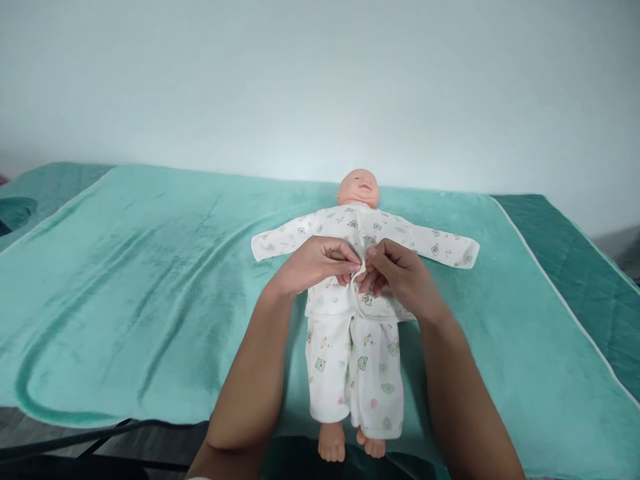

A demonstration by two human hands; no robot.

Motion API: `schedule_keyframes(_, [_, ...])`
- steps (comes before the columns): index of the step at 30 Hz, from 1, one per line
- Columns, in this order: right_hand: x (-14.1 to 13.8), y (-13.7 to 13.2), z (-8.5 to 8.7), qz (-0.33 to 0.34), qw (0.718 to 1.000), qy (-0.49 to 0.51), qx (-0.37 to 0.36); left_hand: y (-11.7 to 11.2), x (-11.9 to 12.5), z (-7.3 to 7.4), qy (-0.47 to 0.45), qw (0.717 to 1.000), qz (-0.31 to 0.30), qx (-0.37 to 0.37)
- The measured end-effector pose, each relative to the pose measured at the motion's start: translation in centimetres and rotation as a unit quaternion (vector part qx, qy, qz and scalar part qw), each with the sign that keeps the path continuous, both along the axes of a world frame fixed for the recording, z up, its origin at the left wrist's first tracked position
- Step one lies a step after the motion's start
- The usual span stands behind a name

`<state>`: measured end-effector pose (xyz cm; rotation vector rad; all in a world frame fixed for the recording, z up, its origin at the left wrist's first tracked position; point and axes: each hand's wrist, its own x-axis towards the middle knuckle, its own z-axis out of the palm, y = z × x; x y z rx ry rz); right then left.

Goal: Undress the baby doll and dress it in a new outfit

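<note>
On green blanket, doll in shirt lies face-up, feet toward 6 o'clock. Left hand at 9 o'clock of front opening, right hand at 3, both pinching its edges. Probably working closure; next move calls for steady edges.

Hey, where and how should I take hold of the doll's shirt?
Probably by the front edges around mid-front, pinched between thumb and fingers, the left hand coming from the left, the right hand from the right. The shirt lies front up, its opening runs down the middle, and the trim curves loose there, so fingertips should catch it easily.
</note>
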<state>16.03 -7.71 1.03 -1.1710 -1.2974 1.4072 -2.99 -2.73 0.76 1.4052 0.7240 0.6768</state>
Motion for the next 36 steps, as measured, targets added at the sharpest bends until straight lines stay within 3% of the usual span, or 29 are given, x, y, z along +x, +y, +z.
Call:
schedule_keyframes(7, [-0.2,-0.03,0.18,-0.013,1.0,0.001,-0.013,-0.34,-0.12,0.61,0.024,0.999,-0.022,0.042])
schedule_keyframes(26, [-0.2,-0.12,0.13,-0.009,1.0,-0.011,-0.015,-0.82,0.32,0.64,0.094,0.991,0.024,0.095])
schedule_keyframes(36, [-0.12,-0.1,0.14,-0.007,1.0,-0.024,-0.017,-0.45,0.24,0.91,0.034,0.999,0.011,0.008])
